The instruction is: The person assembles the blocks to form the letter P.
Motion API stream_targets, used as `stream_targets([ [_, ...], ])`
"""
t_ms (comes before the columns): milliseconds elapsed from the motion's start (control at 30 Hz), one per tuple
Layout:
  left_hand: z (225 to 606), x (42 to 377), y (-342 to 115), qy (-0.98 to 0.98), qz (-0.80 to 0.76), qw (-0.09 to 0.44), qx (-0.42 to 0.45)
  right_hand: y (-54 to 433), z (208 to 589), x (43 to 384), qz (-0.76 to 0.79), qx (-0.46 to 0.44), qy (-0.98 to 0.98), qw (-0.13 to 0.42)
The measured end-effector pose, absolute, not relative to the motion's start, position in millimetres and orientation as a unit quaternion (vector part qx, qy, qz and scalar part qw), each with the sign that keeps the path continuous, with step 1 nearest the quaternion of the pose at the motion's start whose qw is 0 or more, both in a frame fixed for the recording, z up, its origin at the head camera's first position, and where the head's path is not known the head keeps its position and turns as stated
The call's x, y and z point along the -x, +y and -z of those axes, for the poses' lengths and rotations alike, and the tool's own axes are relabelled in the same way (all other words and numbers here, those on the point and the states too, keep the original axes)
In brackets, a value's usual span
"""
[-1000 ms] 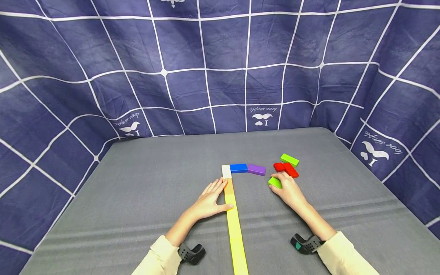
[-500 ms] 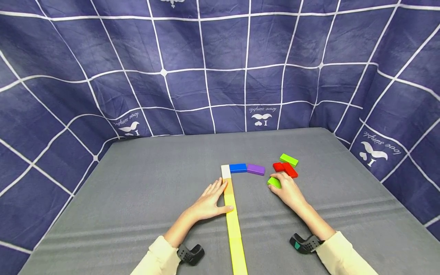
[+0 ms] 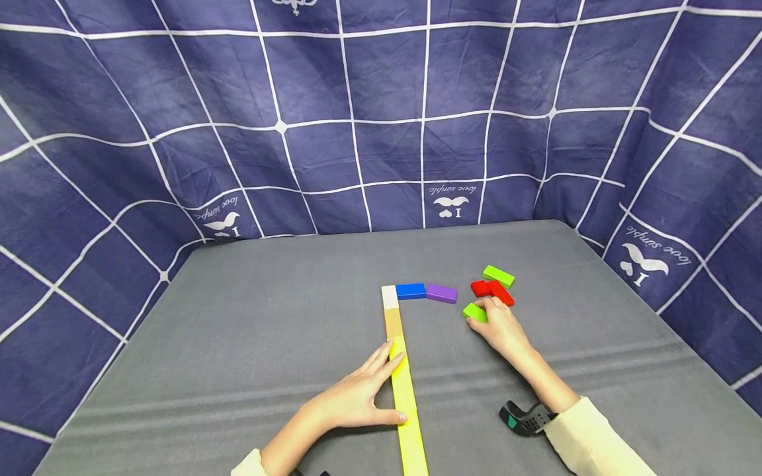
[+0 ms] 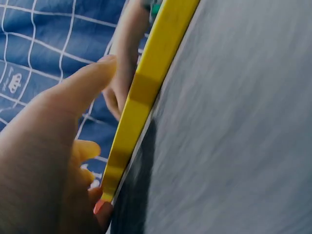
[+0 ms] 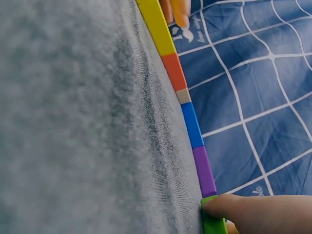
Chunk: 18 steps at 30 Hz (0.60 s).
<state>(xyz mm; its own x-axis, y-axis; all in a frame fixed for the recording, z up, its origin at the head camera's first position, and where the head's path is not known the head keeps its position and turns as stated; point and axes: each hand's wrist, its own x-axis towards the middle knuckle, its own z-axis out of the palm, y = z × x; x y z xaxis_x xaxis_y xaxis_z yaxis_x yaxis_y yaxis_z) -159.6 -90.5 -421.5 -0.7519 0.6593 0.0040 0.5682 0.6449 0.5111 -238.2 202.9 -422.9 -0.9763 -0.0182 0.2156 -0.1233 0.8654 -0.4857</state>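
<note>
My left hand (image 3: 357,396) lies spread over a long row of yellow blocks (image 3: 405,396), fingertips and thumb touching it. In the left wrist view the thumb stands straight beside the yellow row (image 4: 146,90). My right hand (image 3: 505,330) pinches a green block (image 3: 474,313) between thumb and fingers, partly hidden by the hand. An orange block (image 3: 393,324) and a white block (image 3: 389,297) continue the row at its far end. From the white block, a blue block (image 3: 411,291) and a purple block (image 3: 441,293) run rightward.
Just beyond my right hand lie a small red block (image 3: 480,289), a longer red block (image 3: 502,293) and another green block (image 3: 499,276). Everything rests on a grey cloth-covered table (image 3: 268,317). A blue curtain with white lines (image 3: 387,152) stands behind it.
My left hand has slid toward me along the row, from the orange block down onto the yellow blocks. My right hand keeps its pinch on the green block, nearly unmoved.
</note>
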Motion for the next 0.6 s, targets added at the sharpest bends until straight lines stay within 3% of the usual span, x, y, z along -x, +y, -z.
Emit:
stream_targets([
  [300, 432, 148, -93, 0.898, -0.226, 0.071, -0.37, 193, 430, 251, -0.275, -0.037, -0.951, 0.136],
  [600, 433, 151, -94, 0.889, -0.246, 0.084, -0.376, 190, 433, 252, -0.266, -0.022, -0.95, 0.159],
])
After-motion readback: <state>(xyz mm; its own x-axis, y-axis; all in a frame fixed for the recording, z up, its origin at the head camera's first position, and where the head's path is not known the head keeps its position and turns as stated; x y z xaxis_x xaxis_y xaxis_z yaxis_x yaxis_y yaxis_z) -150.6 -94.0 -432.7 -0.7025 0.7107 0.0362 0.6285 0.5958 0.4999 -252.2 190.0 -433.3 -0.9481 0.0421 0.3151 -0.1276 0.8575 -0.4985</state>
